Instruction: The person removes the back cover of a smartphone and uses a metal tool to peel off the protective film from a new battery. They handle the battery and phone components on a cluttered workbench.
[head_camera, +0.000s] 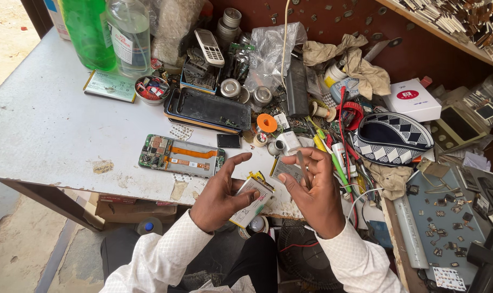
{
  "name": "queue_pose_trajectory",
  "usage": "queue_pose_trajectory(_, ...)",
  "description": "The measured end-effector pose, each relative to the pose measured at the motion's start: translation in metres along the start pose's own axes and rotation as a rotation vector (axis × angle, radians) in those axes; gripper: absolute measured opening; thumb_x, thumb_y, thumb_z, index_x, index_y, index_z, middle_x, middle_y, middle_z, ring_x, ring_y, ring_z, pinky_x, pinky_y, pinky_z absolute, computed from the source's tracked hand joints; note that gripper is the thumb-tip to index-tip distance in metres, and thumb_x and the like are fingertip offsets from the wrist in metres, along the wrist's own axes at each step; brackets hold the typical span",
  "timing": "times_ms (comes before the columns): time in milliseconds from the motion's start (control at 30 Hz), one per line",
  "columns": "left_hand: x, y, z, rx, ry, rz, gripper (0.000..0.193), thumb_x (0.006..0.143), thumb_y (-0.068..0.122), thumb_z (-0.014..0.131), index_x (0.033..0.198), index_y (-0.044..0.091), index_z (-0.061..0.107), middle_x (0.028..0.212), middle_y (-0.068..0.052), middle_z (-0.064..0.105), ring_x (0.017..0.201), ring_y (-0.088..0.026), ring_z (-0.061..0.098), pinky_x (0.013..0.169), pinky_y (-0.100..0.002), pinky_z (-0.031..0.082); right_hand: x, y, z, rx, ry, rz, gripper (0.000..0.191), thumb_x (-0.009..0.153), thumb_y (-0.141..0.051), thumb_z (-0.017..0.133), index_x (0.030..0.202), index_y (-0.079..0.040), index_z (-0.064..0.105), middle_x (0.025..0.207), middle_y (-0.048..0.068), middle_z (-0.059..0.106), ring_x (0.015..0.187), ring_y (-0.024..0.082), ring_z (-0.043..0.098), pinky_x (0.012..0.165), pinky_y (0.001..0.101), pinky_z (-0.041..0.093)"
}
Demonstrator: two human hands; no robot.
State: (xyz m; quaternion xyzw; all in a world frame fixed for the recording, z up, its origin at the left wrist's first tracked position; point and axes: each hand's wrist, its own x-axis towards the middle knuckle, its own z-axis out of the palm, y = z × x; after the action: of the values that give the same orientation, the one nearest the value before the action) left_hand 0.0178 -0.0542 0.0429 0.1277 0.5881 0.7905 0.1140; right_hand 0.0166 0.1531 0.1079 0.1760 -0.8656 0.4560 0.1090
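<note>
My left hand grips a flat white phone battery with a yellow edge, thumb pressed on its top face. My right hand holds metal tweezers upright between thumb and fingers, just right of the battery. Another flat silver battery lies on the table behind my right hand. An opened phone body with a green circuit board and orange ribbon rests on the white table to the left of my left hand.
A black phone frame, a small black chip, an orange tape roll, screwdrivers and wires, a patterned pouch, a white box, bottles and a keypad phone crowd the table's back. A parts tray sits at right.
</note>
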Motion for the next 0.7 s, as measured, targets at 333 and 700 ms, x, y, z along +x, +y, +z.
queue_pose_trajectory(333,-0.004,0.002,0.003,0.16,0.066,0.031,0.08,0.084,0.008,0.074,0.153,0.01,0.033,0.091,-0.014,0.081,0.084,-0.013,0.075,0.072,-0.029,0.058,-0.007,-0.001,0.017,-0.137,-0.041,0.041,0.058,0.085,-0.004,0.077,0.132,-0.005,0.042,0.095,0.004,0.078,0.057,0.001,0.052,0.049,0.0191,0.041)
queue_pose_trajectory(700,-0.003,0.001,-0.003,-0.04,-0.091,0.001,0.081,0.085,-0.001,0.072,0.154,0.008,0.031,0.098,-0.017,0.08,0.091,-0.014,0.073,0.077,-0.027,0.057,0.022,0.023,-0.001,0.366,-0.318,0.418,0.057,0.084,-0.004,0.073,0.128,-0.007,0.038,0.088,0.006,0.071,0.061,0.003,0.051,0.051,0.019,0.035)
